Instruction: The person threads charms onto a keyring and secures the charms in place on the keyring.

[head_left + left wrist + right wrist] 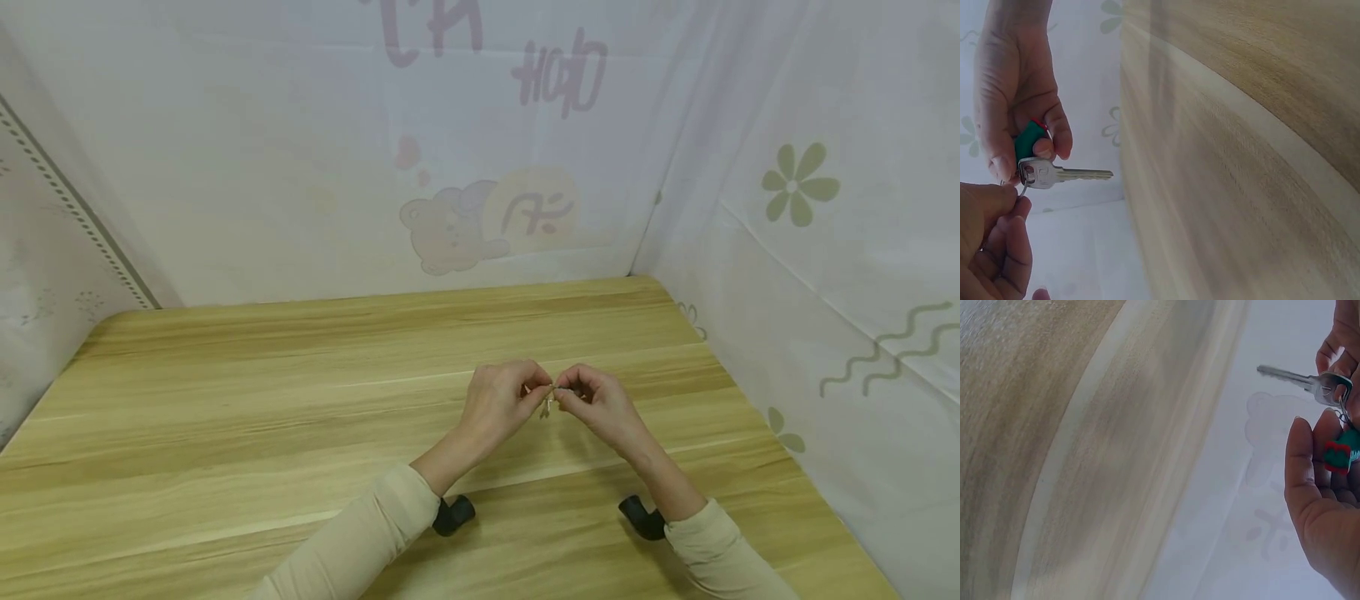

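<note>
Both hands meet above the wooden table (247, 417), fingertips close together. My left hand (498, 400) pinches a thin metal key ring (1022, 190) between thumb and forefinger. On that ring is a silver key (1040, 174); its blade hangs toward the tabletop, seen as a small glint in the head view. My right hand (603, 412) holds a small green and red keychain charm (1337, 456), thumb and fingers curled about it beside the ring. Part of the charm is hidden by the right fingers.
Black curved pieces (454, 515) show beneath each forearm near the sleeve cuffs. Pale printed cloth (300, 167) hangs behind the table and along its left and right sides. The table's far edge (390, 293) runs along the cloth.
</note>
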A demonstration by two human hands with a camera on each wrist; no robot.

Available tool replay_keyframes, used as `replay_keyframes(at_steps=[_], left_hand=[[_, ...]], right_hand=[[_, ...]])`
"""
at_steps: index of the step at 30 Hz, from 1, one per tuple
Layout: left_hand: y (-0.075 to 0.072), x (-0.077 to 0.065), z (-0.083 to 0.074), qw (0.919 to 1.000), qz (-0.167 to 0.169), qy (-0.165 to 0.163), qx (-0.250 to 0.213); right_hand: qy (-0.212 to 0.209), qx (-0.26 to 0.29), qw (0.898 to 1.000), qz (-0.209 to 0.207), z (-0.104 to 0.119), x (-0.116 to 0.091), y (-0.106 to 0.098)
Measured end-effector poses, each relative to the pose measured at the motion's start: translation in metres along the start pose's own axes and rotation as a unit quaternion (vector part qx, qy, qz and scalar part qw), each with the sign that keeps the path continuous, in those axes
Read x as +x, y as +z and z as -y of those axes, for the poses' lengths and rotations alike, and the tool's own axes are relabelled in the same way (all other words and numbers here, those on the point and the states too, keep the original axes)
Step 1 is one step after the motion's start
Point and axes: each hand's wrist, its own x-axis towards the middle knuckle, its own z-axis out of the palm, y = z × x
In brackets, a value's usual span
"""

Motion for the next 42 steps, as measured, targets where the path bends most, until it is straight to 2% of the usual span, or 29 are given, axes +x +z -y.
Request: replay_keyframes(at_steps=[6, 11, 30, 37, 42], left_hand=[[-0.0001, -0.0030, 0.0009, 0.9972, 0.019, -0.048, -0.054], [0.0005, -0.0038, 0.0015, 0.9941, 0.025, -0.072, -0.077], [0.0016, -0.0021, 0.0007, 0.9866, 0.026, -0.109, -0.118], [0.0016, -0.0018, 0.0020, 0.9836, 0.034, -0.126, -0.125], [0.0012, -0.0020, 0.0039, 0.9797, 0.030, -0.127, -0.152]], right_hand=[[-0.006, 0.004, 1.000, 0.008, -0.0002, -0.0003, -0.0007], [-0.009, 0.006, 1.000, 0.014, -0.0002, -0.0006, -0.0014], [-0.001, -0.002, 1.000, -0.009, -0.0001, -0.0002, -0.0012], [-0.008, -0.001, 1.000, 0.001, 0.0010, -0.0013, -0.0023], [-0.012, -0.012, 1.000, 0.015, -0.0012, -0.0026, -0.0041]])
